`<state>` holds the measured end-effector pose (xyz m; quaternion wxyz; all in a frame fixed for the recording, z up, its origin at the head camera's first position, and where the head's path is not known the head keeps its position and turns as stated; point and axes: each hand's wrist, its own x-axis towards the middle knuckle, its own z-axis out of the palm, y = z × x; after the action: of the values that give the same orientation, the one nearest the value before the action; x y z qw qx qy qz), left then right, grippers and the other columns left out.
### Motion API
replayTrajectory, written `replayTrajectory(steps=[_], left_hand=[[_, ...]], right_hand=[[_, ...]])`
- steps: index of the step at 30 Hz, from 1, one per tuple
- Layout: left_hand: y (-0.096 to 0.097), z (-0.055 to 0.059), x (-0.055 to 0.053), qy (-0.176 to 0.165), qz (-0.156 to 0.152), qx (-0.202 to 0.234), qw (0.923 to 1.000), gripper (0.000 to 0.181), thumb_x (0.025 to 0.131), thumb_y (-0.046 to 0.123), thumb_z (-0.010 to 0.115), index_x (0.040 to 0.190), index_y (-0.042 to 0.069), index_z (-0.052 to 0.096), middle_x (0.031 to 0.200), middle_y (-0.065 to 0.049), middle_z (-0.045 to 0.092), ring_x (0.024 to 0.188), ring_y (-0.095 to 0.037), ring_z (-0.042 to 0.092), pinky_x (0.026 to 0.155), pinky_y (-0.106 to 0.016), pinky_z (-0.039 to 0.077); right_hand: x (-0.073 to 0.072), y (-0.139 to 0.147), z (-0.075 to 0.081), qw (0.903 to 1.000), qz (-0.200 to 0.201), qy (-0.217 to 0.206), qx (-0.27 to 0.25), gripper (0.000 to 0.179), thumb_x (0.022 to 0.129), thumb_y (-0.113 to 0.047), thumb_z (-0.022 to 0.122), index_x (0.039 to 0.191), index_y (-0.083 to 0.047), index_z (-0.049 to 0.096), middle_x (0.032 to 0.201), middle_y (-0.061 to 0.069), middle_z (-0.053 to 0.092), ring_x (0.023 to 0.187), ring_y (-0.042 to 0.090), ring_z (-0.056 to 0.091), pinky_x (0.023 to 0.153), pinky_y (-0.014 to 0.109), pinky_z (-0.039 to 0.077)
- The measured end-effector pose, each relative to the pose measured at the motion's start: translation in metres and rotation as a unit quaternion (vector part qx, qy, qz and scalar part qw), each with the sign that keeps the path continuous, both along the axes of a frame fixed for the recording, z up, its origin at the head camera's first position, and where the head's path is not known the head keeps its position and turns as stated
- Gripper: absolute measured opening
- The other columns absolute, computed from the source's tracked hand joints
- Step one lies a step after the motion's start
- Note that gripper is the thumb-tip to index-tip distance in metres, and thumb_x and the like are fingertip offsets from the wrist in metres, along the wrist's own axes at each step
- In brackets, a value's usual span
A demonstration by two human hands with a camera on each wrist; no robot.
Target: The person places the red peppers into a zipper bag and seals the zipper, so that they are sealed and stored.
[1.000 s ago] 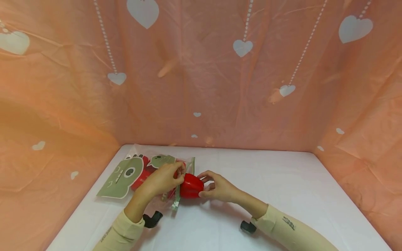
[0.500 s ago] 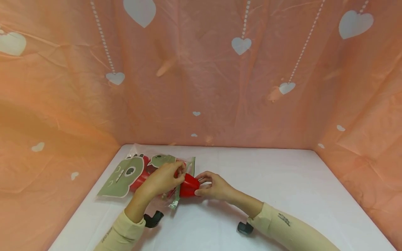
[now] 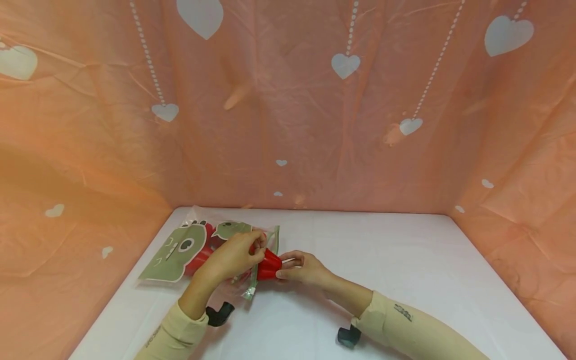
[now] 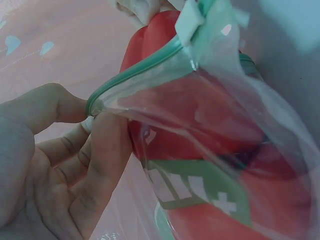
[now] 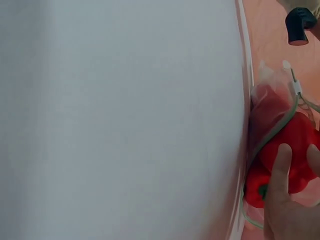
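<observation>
A clear zip bag [image 3: 168,260] with a green dinosaur print lies at the table's left, red things showing through it. My left hand [image 3: 236,255] pinches the green zip edge [image 4: 142,62] of its mouth between thumb and finger. Through this mouth a red bell pepper [image 3: 269,265] sits partly inside, its lobed end sticking out to the right. My right hand [image 3: 308,270] holds that end with thumb and fingertips. In the right wrist view, two fingers [image 5: 281,165] lie against the pepper, and another red pepper [image 5: 254,187] with a green stem shows beside it.
A white zip slider [image 4: 189,22] sits on the bag's edge. Dark wrist camera mounts [image 3: 219,315] hang by both forearms. The white table [image 3: 396,260] extends to the right, with a peach heart-print curtain [image 3: 310,125] around its back and sides.
My right hand has moved left with the bell pepper, and less of the pepper sticks out of the bag. The left hand keeps its pinch on the bag's edge.
</observation>
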<state>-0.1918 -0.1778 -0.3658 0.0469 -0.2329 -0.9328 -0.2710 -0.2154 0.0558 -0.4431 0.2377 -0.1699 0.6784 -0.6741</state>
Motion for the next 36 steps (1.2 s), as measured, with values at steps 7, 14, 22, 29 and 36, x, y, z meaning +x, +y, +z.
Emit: replayTrajectory(steps=[7,14,22,29,36], left_hand=[[0.002,0.001,0.001,-0.008,-0.001,0.005,1.0,0.013,0.09,0.003,0.067,0.094,0.013,0.06,0.079,0.006,0.058,0.072,-0.011,0.053,0.069,-0.029,0.046],[0.003,0.0,0.001,-0.015,0.006,0.006,0.9998,0.013,0.091,0.004,0.067,0.095,0.014,0.06,0.079,0.006,0.058,0.072,-0.012,0.053,0.069,-0.029,0.047],[0.002,0.002,0.002,-0.022,-0.005,0.012,0.9997,0.012,0.092,0.004,0.066,0.096,0.012,0.059,0.079,0.006,0.058,0.064,-0.009,0.05,0.064,-0.026,0.044],[0.003,0.003,0.002,-0.017,-0.011,0.015,0.9997,0.012,0.092,0.003,0.066,0.095,0.012,0.059,0.079,0.007,0.059,0.064,-0.007,0.05,0.064,-0.026,0.044],[0.004,0.001,0.002,-0.027,-0.013,0.017,0.9994,0.013,0.092,0.003,0.066,0.096,0.013,0.059,0.078,0.007,0.058,0.062,-0.007,0.048,0.062,-0.025,0.043]], right_hand=[[0.001,-0.003,-0.002,0.9999,-0.01,-0.006,0.006,0.047,0.094,0.001,0.077,0.137,0.009,0.059,0.113,0.016,0.076,0.092,0.024,0.079,0.089,0.037,0.063],[0.002,-0.01,-0.004,1.0,-0.006,-0.003,0.002,0.045,0.097,0.001,0.074,0.138,0.011,0.057,0.115,0.019,0.075,0.091,0.027,0.079,0.089,0.039,0.063],[0.001,-0.015,-0.004,0.9998,-0.015,0.0,-0.013,0.038,0.097,-0.001,0.074,0.131,0.01,0.059,0.111,0.014,0.077,0.089,0.021,0.079,0.089,0.033,0.062],[-0.002,-0.016,-0.004,0.9995,-0.022,0.023,0.002,0.034,0.096,-0.001,0.075,0.126,0.01,0.063,0.106,0.014,0.079,0.088,0.023,0.08,0.085,0.032,0.062],[-0.005,-0.019,-0.005,0.997,-0.05,0.051,0.03,0.032,0.095,-0.004,0.079,0.122,0.008,0.068,0.099,0.01,0.079,0.089,0.019,0.078,0.083,0.029,0.061]])
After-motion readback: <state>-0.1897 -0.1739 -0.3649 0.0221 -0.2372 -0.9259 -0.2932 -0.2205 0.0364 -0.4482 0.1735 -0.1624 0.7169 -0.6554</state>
